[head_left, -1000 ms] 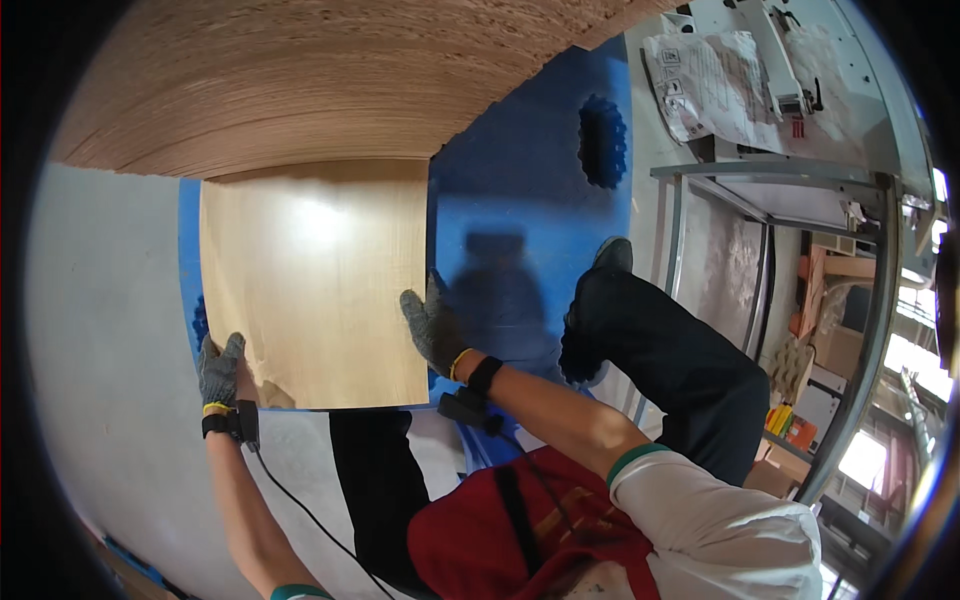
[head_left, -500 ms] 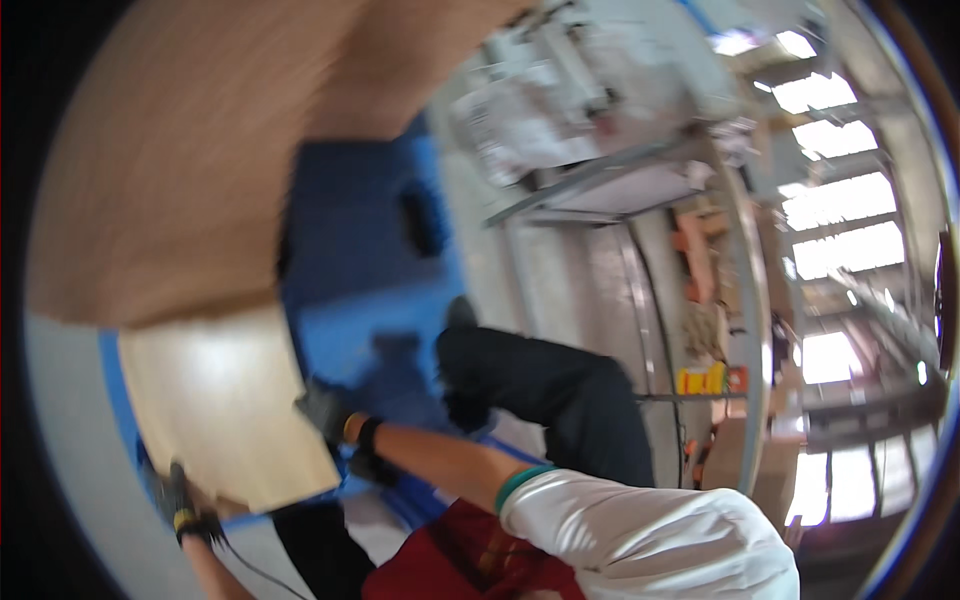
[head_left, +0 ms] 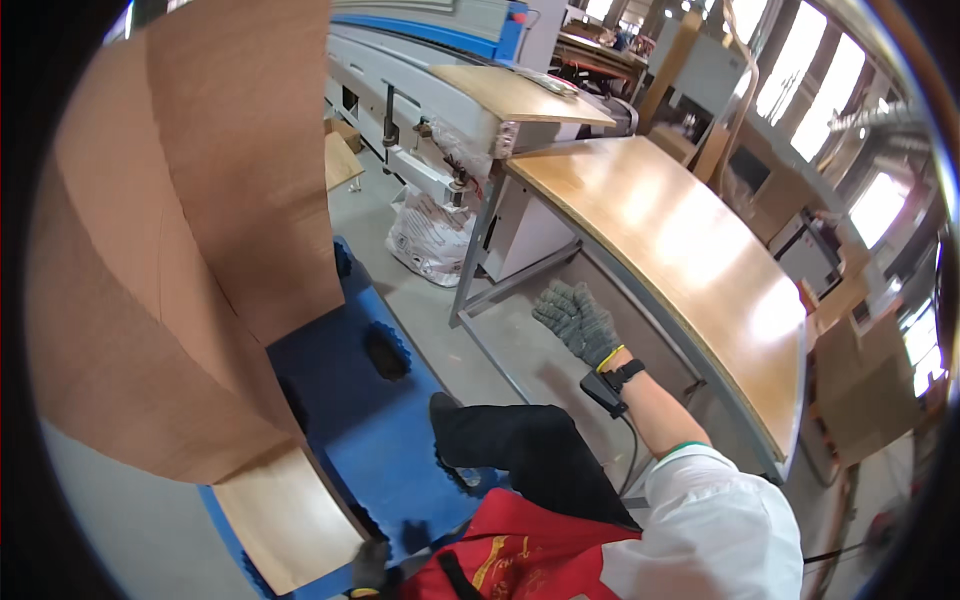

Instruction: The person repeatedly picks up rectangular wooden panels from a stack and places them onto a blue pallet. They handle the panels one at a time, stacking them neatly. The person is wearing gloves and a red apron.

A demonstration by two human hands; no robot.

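Observation:
My right hand (head_left: 580, 325), in a grey knitted glove with a yellow cuff, is raised in the air beside the wood-topped table (head_left: 660, 210). Its fingers are stretched out and hold nothing. A small black device (head_left: 603, 394) with a cable is strapped at that wrist. Low in the picture, my gloved left hand (head_left: 370, 566) is at the near right corner of a pale wooden board (head_left: 285, 520); its fingers are too dark and partly hidden to show a grip. Large brown cardboard (head_left: 190, 250) stands bent upright over the board's far end.
A blue plastic pallet (head_left: 350, 400) with dark openings lies under the board, and my black-trousered leg (head_left: 520, 440) reaches over it. Behind are a white-and-blue machine (head_left: 430, 120) and a filled plastic bag (head_left: 435, 235). More cardboard (head_left: 870, 370) stands at the right.
My right hand has left the board's right edge and risen toward the table. The left hand has shifted from the board's left side to its near right corner. The view has swung.

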